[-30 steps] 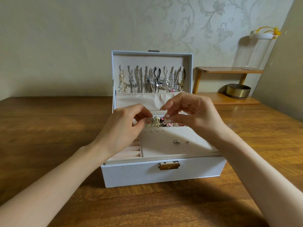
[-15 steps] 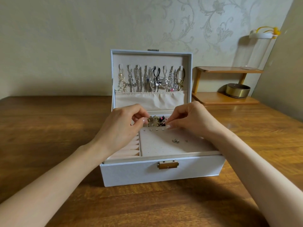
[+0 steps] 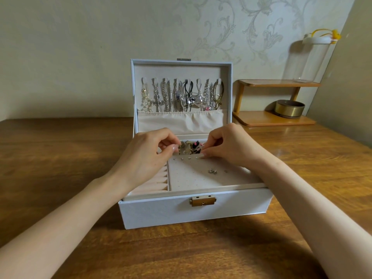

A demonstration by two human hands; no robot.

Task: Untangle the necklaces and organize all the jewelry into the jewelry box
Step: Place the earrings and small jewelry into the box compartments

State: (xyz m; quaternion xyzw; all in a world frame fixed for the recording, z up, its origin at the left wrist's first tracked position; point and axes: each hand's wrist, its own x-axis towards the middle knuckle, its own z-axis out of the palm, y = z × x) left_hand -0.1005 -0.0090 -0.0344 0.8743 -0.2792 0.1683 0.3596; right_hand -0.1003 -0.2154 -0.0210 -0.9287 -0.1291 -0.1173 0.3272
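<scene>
A white jewelry box [image 3: 161, 212] stands open on the table, with several necklaces [image 3: 181, 97] hanging from hooks in its raised lid [image 3: 181, 71]. Both hands are at the back of the cream earring panel [image 3: 193, 178]. My left hand [image 3: 145, 158] has curled fingers, with thumb and forefinger pinched at the edge of a pile of small jewelry [image 3: 191, 149]; what they hold is too small to make out. My right hand [image 3: 229, 148] pinches an earring stud at the right end of the panel's top row of studs [image 3: 186, 158]. A few loose studs [image 3: 212, 171] lie on the panel.
Ring rolls [image 3: 159, 182] fill the box's left side and a brass latch [image 3: 202, 200] sits on its front. The wooden table [image 3: 60, 158] spreads all around. A small wooden shelf [image 3: 277, 117] at the back right carries a brass tin [image 3: 289, 108] and a clear jar [image 3: 310, 61].
Both hands have dropped from above the box to the back edge of the earring panel. The right hand's fingertips now touch the top row of studs.
</scene>
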